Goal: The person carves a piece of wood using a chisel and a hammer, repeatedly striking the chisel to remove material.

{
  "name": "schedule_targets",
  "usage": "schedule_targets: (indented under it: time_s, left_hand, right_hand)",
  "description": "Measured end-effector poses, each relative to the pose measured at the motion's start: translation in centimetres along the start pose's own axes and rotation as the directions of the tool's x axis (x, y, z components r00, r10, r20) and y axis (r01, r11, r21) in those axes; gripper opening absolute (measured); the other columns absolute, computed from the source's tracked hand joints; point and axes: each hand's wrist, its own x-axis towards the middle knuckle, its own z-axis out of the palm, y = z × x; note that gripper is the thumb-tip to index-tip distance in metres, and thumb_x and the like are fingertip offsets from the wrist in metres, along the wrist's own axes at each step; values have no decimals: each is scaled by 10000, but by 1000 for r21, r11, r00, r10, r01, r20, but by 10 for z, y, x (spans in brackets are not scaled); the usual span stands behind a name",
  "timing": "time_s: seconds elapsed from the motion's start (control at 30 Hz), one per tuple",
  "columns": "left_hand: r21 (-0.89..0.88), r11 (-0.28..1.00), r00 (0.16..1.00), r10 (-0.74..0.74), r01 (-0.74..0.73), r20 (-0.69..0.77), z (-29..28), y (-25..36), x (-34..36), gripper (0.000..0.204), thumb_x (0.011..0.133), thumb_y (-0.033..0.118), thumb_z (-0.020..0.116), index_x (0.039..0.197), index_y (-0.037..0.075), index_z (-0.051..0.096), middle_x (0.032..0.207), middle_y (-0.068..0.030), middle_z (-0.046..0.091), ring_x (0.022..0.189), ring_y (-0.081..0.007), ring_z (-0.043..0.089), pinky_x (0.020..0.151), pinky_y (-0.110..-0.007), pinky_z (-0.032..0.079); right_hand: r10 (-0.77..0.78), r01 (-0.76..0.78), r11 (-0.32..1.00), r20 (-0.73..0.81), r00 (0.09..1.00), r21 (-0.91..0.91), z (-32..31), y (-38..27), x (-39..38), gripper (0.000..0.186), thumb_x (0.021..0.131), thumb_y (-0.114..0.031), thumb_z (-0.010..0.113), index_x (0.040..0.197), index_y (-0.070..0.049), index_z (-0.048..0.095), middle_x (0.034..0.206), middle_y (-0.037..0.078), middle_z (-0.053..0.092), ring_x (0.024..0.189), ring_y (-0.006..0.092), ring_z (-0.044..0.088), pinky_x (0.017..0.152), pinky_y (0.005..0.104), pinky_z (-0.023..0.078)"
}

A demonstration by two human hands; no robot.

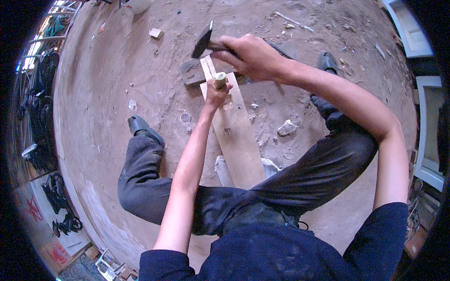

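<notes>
My right hand (246,56) grips a hammer (203,41) with a dark head, held raised at the top centre. My left hand (216,96) is wrapped round an upright pale tool handle (220,77), probably a chisel; its working end is hidden by the hand. Beneath it lies a long pale wooden board (243,150) between my legs, with rough cut patches near its upper part. A narrower pale wood strip (207,64) shows beyond my left hand, over a dark flat slab (190,70) under the board's far end.
The dusty floor (103,103) holds a rock (287,127), a small block (156,33) and scattered debris. My bent legs (323,159) flank the board. Dark metal items (40,117) line the left wall, and white framed panels (426,131) stand at the right.
</notes>
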Motion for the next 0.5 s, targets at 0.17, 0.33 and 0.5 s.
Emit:
schedule_targets:
  time_s: [0.17, 0.33, 0.5]
  left_hand:
    - [-11, 997, 997, -73, 73, -36, 1, 11, 1, 288, 756, 42, 659, 554, 40, 454, 507, 17, 442, 471, -81, 434, 439, -280, 347]
    - [-65, 989, 990, -135, 132, -33, 4, 10, -1, 284, 760, 34, 638, 542, 46, 456, 497, 23, 463, 462, -69, 445, 433, -277, 356]
    - [-126, 991, 995, -57, 47, -77, 2, 6, 1, 256, 776, 44, 631, 562, 46, 492, 491, 36, 465, 434, -63, 439, 409, -260, 344]
  right_hand:
    - [-13, 25, 994, -117, 993, 104, 1, 12, -3, 327, 968, -336, 556, 978, -12, 593, 778, 242, 626, 749, 439, 628, 626, 493, 483]
    - [187, -159, 980, 290, 939, -116, 5, 17, -9, 425, 957, -416, 542, 922, -1, 631, 774, 249, 633, 753, 449, 631, 682, 505, 505]
    - [75, -64, 988, -78, 994, 140, -16, 13, 4, 358, 974, -342, 592, 993, 12, 648, 576, 140, 468, 526, 160, 395, 502, 376, 360]
